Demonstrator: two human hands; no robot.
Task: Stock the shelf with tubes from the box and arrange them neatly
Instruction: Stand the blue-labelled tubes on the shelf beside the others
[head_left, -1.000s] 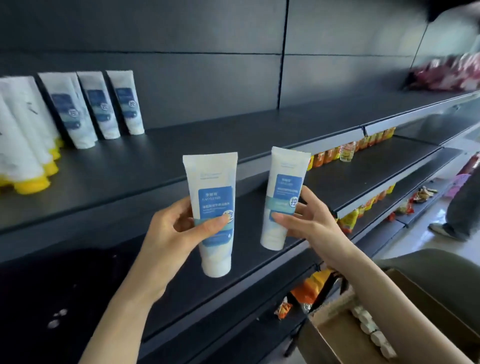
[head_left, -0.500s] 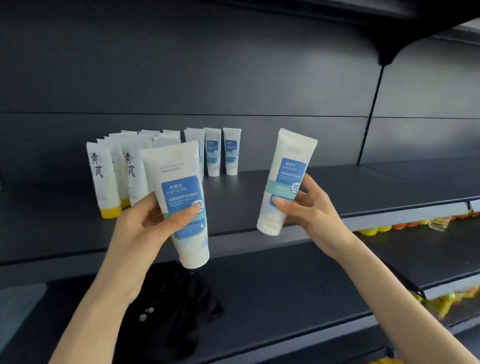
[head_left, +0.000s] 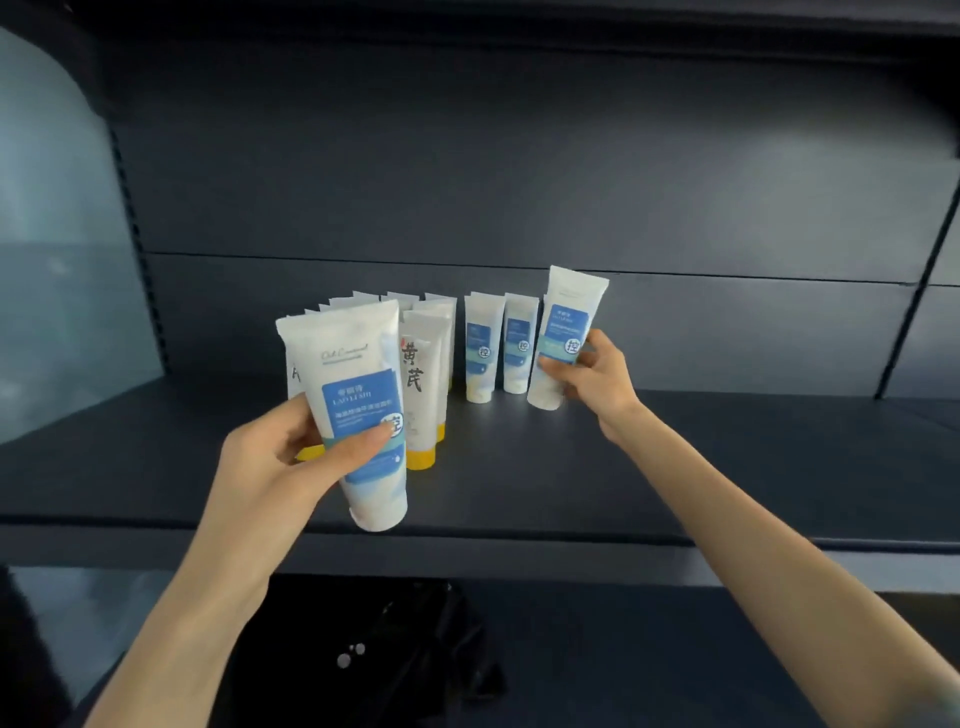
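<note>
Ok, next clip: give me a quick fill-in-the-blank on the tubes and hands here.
The left hand grips a tube with a ___ label.
The right hand holds a second tube to the ___ of the matching tubes standing on the shelf.
The tubes with black characters have ___ caps.
Missing: blue; right; yellow.

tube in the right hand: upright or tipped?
Roughly upright, leaning slightly right. The tube has its cap down, crimped end up, gripped by the right hand at the shelf. Contact: cannot tell.
</note>
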